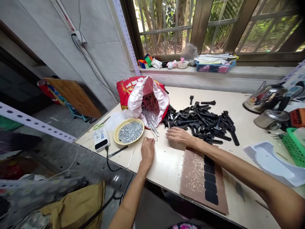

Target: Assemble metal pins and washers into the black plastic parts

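My left hand [148, 149] rests on the table by the loose ends of thin metal rods [152, 122], which spill from the mouth of a red and white sack [138, 100]. Its fingers are pinched together; whatever they hold is too small to make out. To its left stands a yellow dish [116, 137] of small shiny metal pieces [130, 131]. My right hand [179, 136] lies low over the table, fingers stretched to the left, at the near edge of a heap of black plastic parts [202, 117]. No object shows in it, though its palm is hidden.
A brown board [194, 187] with black pads [211, 183] lies under my right forearm. Left are a white power bank [100, 139] with a cable, scissors [101, 124] and a thin rod [131, 158]. A kettle [264, 98], metal cup [271, 118] and green basket [294, 146] stand right.
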A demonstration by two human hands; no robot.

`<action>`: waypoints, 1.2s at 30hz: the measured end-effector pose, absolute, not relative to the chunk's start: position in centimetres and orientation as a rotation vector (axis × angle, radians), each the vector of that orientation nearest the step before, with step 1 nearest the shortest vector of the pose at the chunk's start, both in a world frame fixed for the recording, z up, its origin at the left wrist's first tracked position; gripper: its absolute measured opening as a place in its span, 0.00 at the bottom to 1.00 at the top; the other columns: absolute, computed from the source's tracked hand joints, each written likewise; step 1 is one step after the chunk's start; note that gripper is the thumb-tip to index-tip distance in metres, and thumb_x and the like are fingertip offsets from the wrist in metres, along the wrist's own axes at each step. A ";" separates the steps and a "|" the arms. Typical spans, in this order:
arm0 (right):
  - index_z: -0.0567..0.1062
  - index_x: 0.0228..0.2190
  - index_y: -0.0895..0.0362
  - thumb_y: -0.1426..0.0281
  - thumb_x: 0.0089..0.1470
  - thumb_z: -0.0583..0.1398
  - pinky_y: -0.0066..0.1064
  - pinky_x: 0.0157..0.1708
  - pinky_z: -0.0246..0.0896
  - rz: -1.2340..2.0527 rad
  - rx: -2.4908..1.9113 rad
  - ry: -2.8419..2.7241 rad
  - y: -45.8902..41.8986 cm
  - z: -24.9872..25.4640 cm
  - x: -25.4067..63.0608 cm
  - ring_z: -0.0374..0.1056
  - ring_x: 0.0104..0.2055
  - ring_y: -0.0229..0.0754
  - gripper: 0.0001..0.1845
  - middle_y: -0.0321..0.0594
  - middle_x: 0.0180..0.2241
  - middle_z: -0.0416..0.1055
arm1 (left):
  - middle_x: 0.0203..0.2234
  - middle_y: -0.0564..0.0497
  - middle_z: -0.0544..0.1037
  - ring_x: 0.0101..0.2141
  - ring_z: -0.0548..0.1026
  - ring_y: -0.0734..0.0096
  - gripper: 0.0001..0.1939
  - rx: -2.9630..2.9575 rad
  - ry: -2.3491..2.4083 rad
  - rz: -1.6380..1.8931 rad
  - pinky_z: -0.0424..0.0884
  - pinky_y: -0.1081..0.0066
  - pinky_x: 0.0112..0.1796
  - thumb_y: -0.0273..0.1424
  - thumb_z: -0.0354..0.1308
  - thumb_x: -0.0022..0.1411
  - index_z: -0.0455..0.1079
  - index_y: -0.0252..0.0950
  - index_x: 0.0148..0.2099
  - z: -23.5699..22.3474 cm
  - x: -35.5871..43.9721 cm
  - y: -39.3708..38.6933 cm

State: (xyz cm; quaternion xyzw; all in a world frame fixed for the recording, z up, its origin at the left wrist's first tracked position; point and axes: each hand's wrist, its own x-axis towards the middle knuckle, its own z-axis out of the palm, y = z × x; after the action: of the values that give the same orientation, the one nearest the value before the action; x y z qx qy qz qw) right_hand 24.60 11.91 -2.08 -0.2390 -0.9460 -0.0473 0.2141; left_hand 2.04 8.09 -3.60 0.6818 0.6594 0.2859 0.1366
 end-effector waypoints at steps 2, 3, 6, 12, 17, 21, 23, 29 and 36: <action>0.71 0.41 0.58 0.75 0.63 0.47 0.39 0.50 0.60 -0.026 -0.634 -2.441 11.1 -1.2 24.3 0.64 0.50 0.41 0.13 0.44 0.41 0.72 | 0.31 0.46 0.70 0.32 0.69 0.63 0.07 1.910 1.878 0.887 0.65 0.63 0.39 0.25 0.53 0.57 0.72 0.34 0.33 -3.6 2.2 8.1; 0.70 0.42 0.58 0.74 0.63 0.47 0.37 0.49 0.61 0.046 -0.665 -2.325 10.5 -0.6 24.1 0.66 0.48 0.40 0.13 0.44 0.40 0.72 | 0.30 0.46 0.70 0.33 0.69 0.63 0.05 1.831 1.854 0.946 0.65 0.63 0.39 0.25 0.54 0.55 0.72 0.34 0.31 -3.5 2.2 8.1; 0.68 0.46 0.57 0.71 0.62 0.50 0.31 0.42 0.64 0.275 -0.885 -2.021 8.3 1.4 23.7 0.69 0.41 0.38 0.12 0.42 0.40 0.72 | 0.26 0.49 0.70 0.31 0.68 0.65 0.02 1.573 1.764 1.075 0.64 0.65 0.38 0.24 0.58 0.51 0.69 0.35 0.27 -3.2 1.8 8.0; 0.72 0.45 0.53 0.71 0.60 0.53 0.32 0.43 0.64 0.511 -1.088 -1.944 4.2 3.3 23.3 0.69 0.41 0.40 0.13 0.40 0.40 0.72 | 0.22 0.51 0.71 0.20 0.66 0.77 0.13 1.145 1.417 1.096 0.64 0.75 0.23 0.38 0.61 0.52 0.71 0.30 0.32 -0.4 3.0 6.3; 0.74 0.44 0.54 0.71 0.60 0.53 0.28 0.33 0.64 0.429 -1.162 -2.029 1.9 3.4 22.9 0.66 0.33 0.38 0.13 0.40 0.33 0.68 | 0.23 0.52 0.73 0.21 0.69 0.81 0.19 0.645 1.018 1.184 0.68 0.78 0.24 0.35 0.71 0.38 0.70 0.30 0.31 2.3 6.3 4.1; 0.72 0.47 0.53 0.70 0.61 0.52 0.27 0.32 0.62 0.328 -1.250 -2.035 0.8 3.5 23.2 0.64 0.31 0.36 0.15 0.39 0.32 0.65 | 0.21 0.53 0.73 0.22 0.71 0.80 0.18 0.636 0.946 1.208 0.70 0.77 0.26 0.34 0.70 0.41 0.69 0.29 0.32 2.9 8.0 3.0; 0.72 0.47 0.52 0.69 0.62 0.52 0.26 0.31 0.61 0.283 -1.294 -2.041 0.3 3.7 23.5 0.64 0.31 0.36 0.15 0.39 0.32 0.65 | 0.22 0.53 0.74 0.22 0.72 0.79 0.18 0.652 0.943 1.229 0.70 0.75 0.28 0.34 0.70 0.42 0.69 0.30 0.32 3.1 8.4 2.7; 0.74 0.43 0.52 0.68 0.62 0.51 0.26 0.29 0.57 0.102 -1.425 -2.071 -0.8 4.6 24.2 0.64 0.30 0.35 0.13 0.38 0.32 0.67 | 0.24 0.53 0.75 0.24 0.72 0.80 0.17 0.741 0.963 1.285 0.71 0.74 0.33 0.32 0.69 0.42 0.70 0.30 0.34 3.5 9.1 2.0; 0.73 0.35 0.56 0.68 0.61 0.53 0.29 0.34 0.57 0.029 -1.416 -1.999 -1.4 4.1 24.8 0.66 0.33 0.38 0.09 0.40 0.33 0.71 | 0.24 0.52 0.75 0.24 0.71 0.80 0.16 0.818 0.973 1.232 0.70 0.74 0.31 0.33 0.68 0.45 0.74 0.28 0.36 3.4 9.8 1.7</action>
State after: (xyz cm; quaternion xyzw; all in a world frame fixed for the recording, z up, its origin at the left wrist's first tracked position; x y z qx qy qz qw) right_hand 24.85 -1.42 4.12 -0.5438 -0.7676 0.0111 0.3390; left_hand 9.80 1.68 3.40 0.3578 0.4255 0.5385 0.6332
